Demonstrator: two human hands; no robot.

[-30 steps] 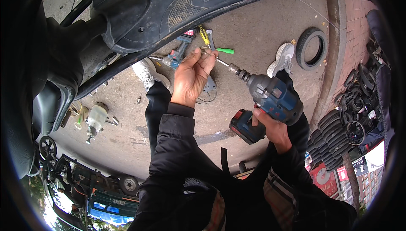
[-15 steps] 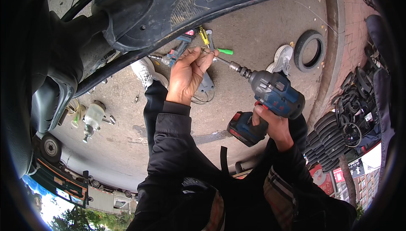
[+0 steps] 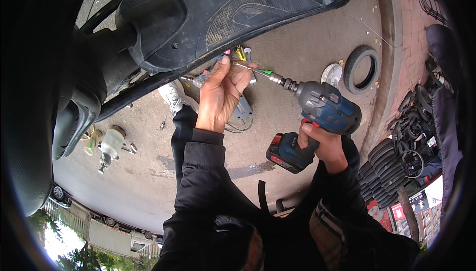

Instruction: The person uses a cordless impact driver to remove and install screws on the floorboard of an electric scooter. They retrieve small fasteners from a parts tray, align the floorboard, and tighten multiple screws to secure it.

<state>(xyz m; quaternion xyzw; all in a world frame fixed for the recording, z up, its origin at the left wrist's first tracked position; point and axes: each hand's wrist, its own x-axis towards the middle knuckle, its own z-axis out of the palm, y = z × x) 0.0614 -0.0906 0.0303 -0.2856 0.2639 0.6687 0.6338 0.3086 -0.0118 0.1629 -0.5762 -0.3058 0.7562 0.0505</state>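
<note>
My right hand (image 3: 325, 147) grips the handle of a blue and black cordless impact driver (image 3: 329, 107), a finger at its red trigger. From its chuck a long thin bit (image 3: 257, 70) points left toward my left hand (image 3: 218, 95). That hand is palm up with its fingers curled, thumb and fingertips around the bit's tip. Whatever small piece may be held there is too small to make out. Just beyond the fingertips runs the edge of a black scooter footboard (image 3: 248, 15).
Behind my left hand lie a second power drill (image 3: 197, 80), yellow-handled tool (image 3: 241, 53), green-handled screwdriver (image 3: 267, 71) and grey corded device (image 3: 243, 107). A tyre (image 3: 349, 70) lies at right; a cloudy bottle (image 3: 113, 139) stands at left. Black parts (image 3: 384, 164) are piled far right.
The view has shifted, so the footboard appears a little lower and farther right. My thumb has moved slightly away from the fingertips, and more of the bit's tip shows. The driver stays in my right hand.
</note>
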